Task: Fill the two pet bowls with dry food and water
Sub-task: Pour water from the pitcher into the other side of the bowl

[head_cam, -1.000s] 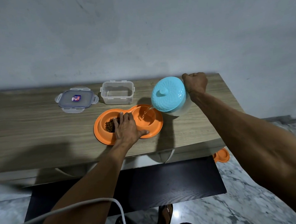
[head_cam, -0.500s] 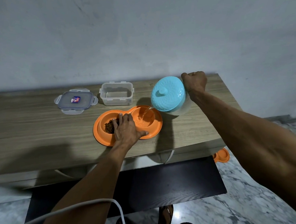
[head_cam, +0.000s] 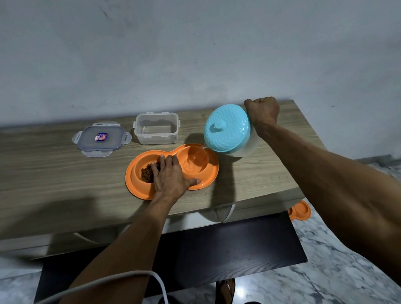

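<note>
An orange double pet bowl point(head_cam: 135, 180) lies on the wooden table point(head_cam: 43, 186). Its left well holds brown dry food point(head_cam: 147, 174); its right well point(head_cam: 195, 163) holds some water. My left hand point(head_cam: 170, 177) presses flat on the bowl's middle, fingers spread. My right hand point(head_cam: 262, 112) is shut on the handle of a clear water jug with a light blue lid point(head_cam: 226, 127), which is tilted left so a thin stream of water runs from its spout into the right well.
An empty clear food container point(head_cam: 156, 128) and its separate lid point(head_cam: 101, 138) sit at the back of the table. Another orange bowl point(head_cam: 299, 211) lies on the marble floor under the right end. A white cable point(head_cam: 85, 288) crosses the lower left.
The jug stays tilted and water keeps running into the right well. Both hands hold nearly the same places.
</note>
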Motion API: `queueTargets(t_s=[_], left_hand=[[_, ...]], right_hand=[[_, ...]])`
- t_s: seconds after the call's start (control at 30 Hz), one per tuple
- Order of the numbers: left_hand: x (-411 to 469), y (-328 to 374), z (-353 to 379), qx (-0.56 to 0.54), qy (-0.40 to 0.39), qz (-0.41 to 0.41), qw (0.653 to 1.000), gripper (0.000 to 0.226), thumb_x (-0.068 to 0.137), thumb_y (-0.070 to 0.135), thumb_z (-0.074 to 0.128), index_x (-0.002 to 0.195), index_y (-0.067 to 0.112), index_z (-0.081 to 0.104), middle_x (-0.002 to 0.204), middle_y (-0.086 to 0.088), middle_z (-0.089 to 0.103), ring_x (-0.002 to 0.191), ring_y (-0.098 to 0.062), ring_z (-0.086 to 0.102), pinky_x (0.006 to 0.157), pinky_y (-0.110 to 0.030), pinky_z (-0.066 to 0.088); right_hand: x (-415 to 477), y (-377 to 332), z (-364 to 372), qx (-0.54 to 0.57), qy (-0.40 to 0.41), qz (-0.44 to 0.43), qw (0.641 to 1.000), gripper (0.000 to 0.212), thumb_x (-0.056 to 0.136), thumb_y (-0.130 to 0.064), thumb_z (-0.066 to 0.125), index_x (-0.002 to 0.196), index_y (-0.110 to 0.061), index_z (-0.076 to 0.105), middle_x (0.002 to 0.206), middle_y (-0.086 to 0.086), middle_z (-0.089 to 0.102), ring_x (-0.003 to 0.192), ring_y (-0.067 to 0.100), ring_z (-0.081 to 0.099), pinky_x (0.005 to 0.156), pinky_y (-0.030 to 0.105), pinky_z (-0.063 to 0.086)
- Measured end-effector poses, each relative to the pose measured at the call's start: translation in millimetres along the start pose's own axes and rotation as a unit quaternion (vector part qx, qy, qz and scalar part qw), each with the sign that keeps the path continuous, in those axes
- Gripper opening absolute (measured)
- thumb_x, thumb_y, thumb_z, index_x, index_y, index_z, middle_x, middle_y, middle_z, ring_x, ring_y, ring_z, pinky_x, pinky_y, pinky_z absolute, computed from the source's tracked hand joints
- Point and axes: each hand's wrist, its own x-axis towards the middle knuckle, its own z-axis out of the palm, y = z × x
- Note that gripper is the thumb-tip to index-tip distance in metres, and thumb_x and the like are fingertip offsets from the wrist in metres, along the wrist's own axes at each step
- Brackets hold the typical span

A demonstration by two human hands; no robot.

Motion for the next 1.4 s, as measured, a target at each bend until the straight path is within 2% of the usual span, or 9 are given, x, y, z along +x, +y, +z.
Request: queueTargets(t_s=[1.27, 1.4], left_hand=[[0.8, 0.4, -0.3, 0.003, -0.004, -0.003, 1.000, 0.112, 0.070, 0.071, 0.067, 0.151, 0.006, 0.025, 0.156, -0.012, 0.030, 0.150, -0.033, 0.013, 0.119, -0.056, 0.008], [1.2, -0.9, 1.6, 0.009, 0.002, -0.001, 1.000, 0.112, 0.069, 0.073, 0.066, 0.150, 0.006, 0.027, 0.156, -0.012, 0.032, 0.149, -0.033, 0.015, 0.118, -0.057, 0.009]], right_hand=[[0.7, -1.3, -3.5, -0.018, -0.010, 0.007, 1.000, 0.041, 0.077, -0.012, 0.060, 0.043, -0.013, 0.038, 0.045, -0.001, 0.031, 0.051, 0.014, 0.030, 0.060, 0.029, 0.037], [-0.1, -2.2, -3.9, -0.012, -0.008, 0.007, 1.000, 0.043, 0.075, -0.011, 0.060, 0.041, -0.013, 0.033, 0.045, 0.000, 0.028, 0.050, 0.015, 0.025, 0.060, 0.029, 0.035]])
